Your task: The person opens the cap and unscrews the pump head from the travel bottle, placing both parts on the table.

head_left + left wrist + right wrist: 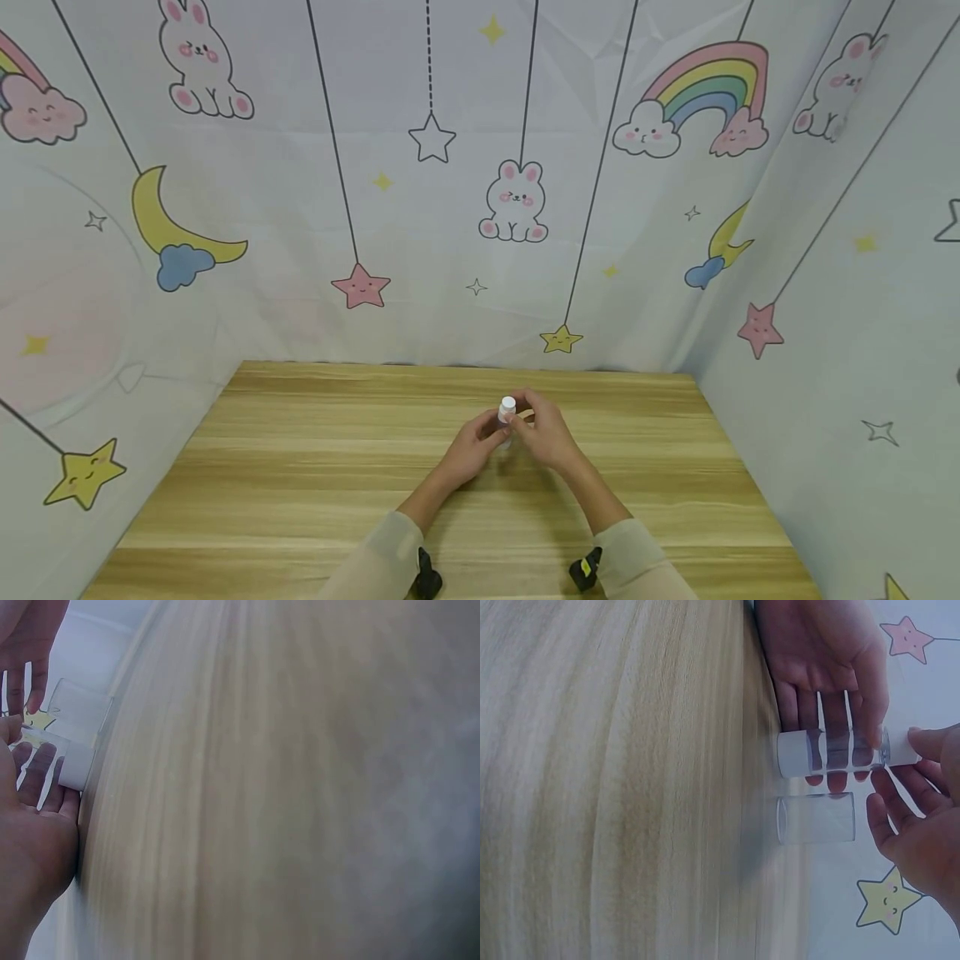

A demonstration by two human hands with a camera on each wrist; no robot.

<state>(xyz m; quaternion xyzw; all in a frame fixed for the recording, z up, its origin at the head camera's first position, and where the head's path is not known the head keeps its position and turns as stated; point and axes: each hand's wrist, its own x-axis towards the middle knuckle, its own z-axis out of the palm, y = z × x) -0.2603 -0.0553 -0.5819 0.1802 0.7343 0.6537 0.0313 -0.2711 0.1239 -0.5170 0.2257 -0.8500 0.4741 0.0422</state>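
A small clear bottle with a white base stands upright on the wooden table, its white top facing up. My left hand holds the bottle's body, thumb on the near side and fingers spread behind the clear wall. At the white top, my right hand pinches with the thumb at one side and fingers round the other. Beside the bottle a clear cylindrical cover stands by itself on the table, below the right hand; in the head view the right hand hides it.
The wood-grain table runs back to a pale curtain printed with stars, rabbits and rainbows. More of the curtain closes in the left and right sides. Small black wrist devices sit at both sleeve cuffs.
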